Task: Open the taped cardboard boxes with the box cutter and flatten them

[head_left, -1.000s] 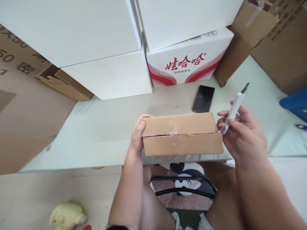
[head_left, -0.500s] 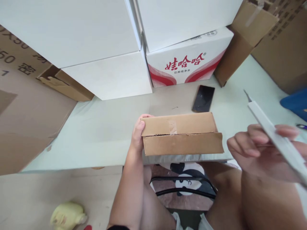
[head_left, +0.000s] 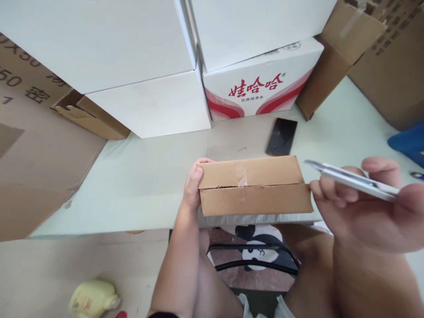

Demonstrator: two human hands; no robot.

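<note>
My left hand (head_left: 193, 183) is closed on the left end of a small brown cardboard box (head_left: 256, 198), thumb over its near top corner. A strip of clear tape (head_left: 242, 176) crosses the seam between the box's flaps, and a narrow dark gap shows along that seam. At the right, my right hand (head_left: 367, 207) holds a slim silver-white utility knife (head_left: 357, 179). Its pointed metal tip aims left, beside the box's right end. Some fingers of that hand are right by the box's right edge; whether they touch it I cannot tell.
Behind the box lies a black phone (head_left: 282, 137) on the pale green tablecloth (head_left: 145, 176). White cartons (head_left: 149, 110), a red-and-white water carton (head_left: 258, 92) and brown boxes (head_left: 331, 66) line the back. A blue object (head_left: 409, 143) stands far right; a yellow bottle (head_left: 92, 298) is on the floor.
The knife has turned in my right hand from slanting up and away to lying nearly level, tip leftward. The cardboard box has shifted very slightly right with my left hand.
</note>
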